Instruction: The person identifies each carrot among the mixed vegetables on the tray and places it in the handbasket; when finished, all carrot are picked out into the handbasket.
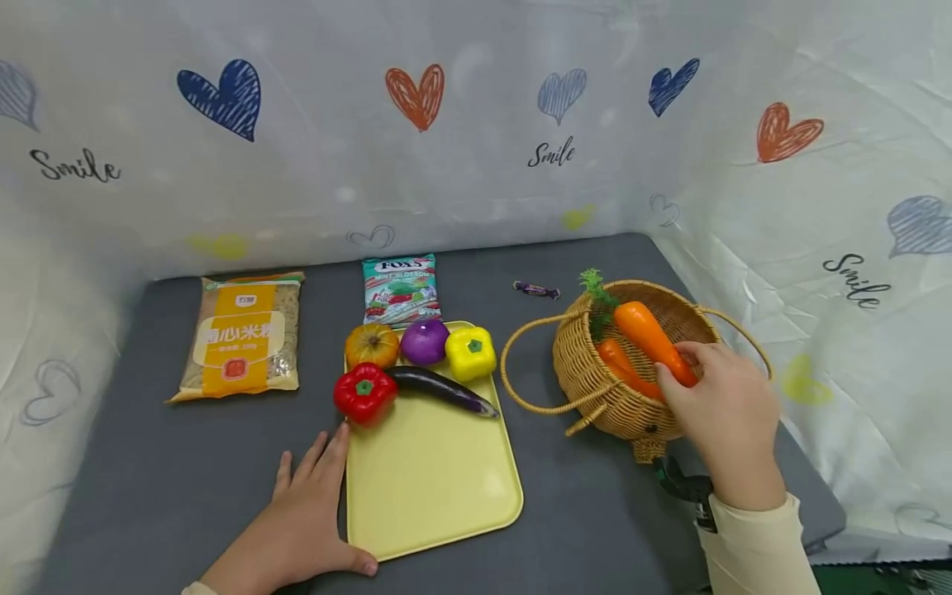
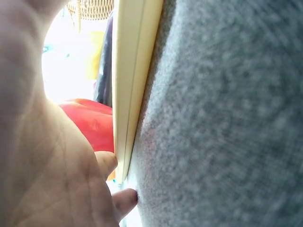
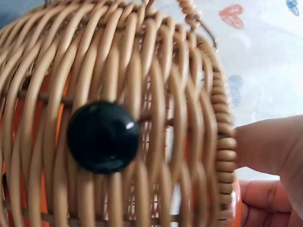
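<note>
Your right hand (image 1: pixel 729 430) reaches into the wicker basket (image 1: pixel 595 388) at the right of the grey bench (image 1: pixel 149 496); its fingers (image 1: pixel 687 364) curl round the lower end of the upper carrot (image 1: pixel 650 339), which leans tilted across the basket's rim with its green top pointing to the far side; a second carrot (image 1: pixel 621 368) lies just under it, inside the basket. From the right wrist view you see the basket's woven wall (image 3: pixel 156 118) very close, a round black knob (image 3: pixel 103 137) on it, orange showing through the gaps, and your fingers (image 3: pixel 270 146) at the rim.

Your left hand (image 1: pixel 305 521) lies flat on the bench, fingers straight and a little spread, holding nothing; it touches the near left edge of the yellow tray (image 1: pixel 431 479), with the thumb against the tray's front corner; the left wrist view shows the tray's rim (image 2: pixel 130 94) right against your palm (image 2: pixel 42 156).

At the far end of the tray sit a red pepper (image 1: pixel 364 392), an orange pumpkin (image 1: pixel 372 345), a purple onion (image 1: pixel 425 341), a yellow pepper (image 1: pixel 471 353) and a dark aubergine (image 1: pixel 442 388). Beyond the tray lies a mint sweet packet (image 1: pixel 400 289); to its left a bag of rice noodles (image 1: pixel 241 335); a single wrapped sweet (image 1: pixel 536 289) lies near the basket.
</note>
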The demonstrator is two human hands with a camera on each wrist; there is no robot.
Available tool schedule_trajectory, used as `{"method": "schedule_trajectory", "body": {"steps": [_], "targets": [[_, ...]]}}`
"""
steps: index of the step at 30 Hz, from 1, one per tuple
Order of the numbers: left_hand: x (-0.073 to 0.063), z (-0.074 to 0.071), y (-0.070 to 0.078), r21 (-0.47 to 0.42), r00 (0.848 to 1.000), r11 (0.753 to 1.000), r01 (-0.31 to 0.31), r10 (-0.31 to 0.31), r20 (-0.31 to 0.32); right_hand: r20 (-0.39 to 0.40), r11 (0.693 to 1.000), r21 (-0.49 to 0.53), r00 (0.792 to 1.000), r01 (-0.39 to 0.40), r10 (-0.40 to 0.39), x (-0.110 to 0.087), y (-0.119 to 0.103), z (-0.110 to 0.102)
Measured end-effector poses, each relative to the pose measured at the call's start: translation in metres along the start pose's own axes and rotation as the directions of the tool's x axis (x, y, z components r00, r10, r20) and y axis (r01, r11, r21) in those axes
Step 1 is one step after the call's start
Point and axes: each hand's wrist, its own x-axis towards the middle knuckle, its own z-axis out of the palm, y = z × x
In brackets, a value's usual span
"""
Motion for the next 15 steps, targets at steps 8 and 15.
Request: {"method": "schedule_trajectory", "body": {"steps": [8,15], "targets": [[-0.003,0.004,0.001,-0.007,0.999,1.0,-0.005,0.005,-0.042,0.0,0.999,-0.018,0.999,0.038,-0.038,0.015,0.001,0.01],[0.001,0.003,0.004,-0.008,0.999,1.0,-0.014,0.014,-0.048,0.149,0.998,-0.051,0.988,-0.023,0.03,0.021,0.005,0.013]]}}
